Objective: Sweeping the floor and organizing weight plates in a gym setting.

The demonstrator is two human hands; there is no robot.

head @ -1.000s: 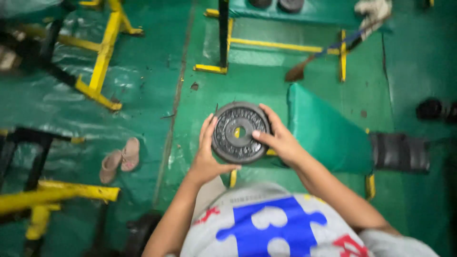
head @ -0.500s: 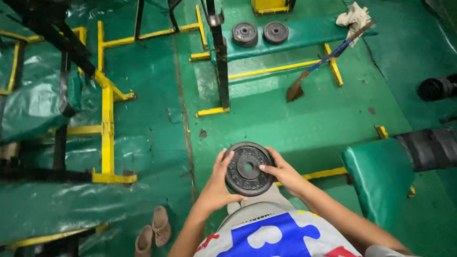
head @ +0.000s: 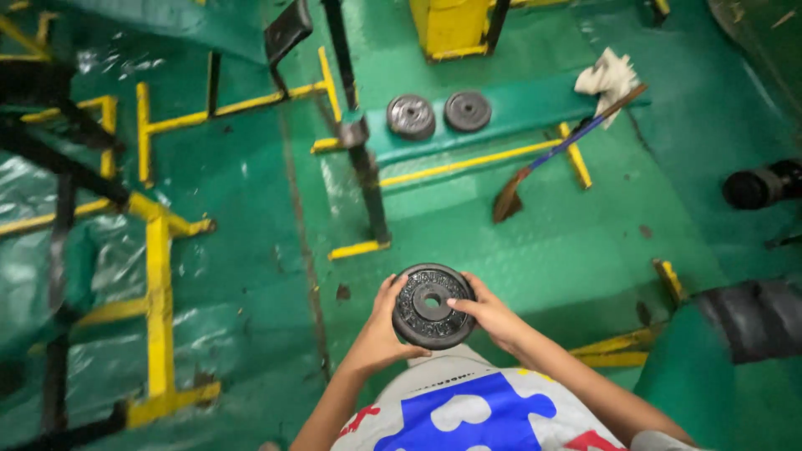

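I hold a round black weight plate (head: 431, 306) flat in front of my belly, with its centre hole facing up. My left hand (head: 383, 331) grips its left edge and my right hand (head: 490, 316) grips its right edge, fingers over the rim. Two more grey weight plates (head: 411, 116) (head: 467, 110) lie side by side on a green padded bench (head: 518, 108) farther ahead.
A black upright post with a yellow foot (head: 365, 184) stands between me and the bench. A brush with a blue handle (head: 551, 154) and a white rag (head: 608, 77) lie at the right. Yellow and black frames (head: 154, 250) fill the left. A green padded seat (head: 718, 376) is at my right.
The view has swung forward: the bench with the two plates and the post are now nearer and larger. The plate stays held in both hands. The sandals at the lower left have left the view.
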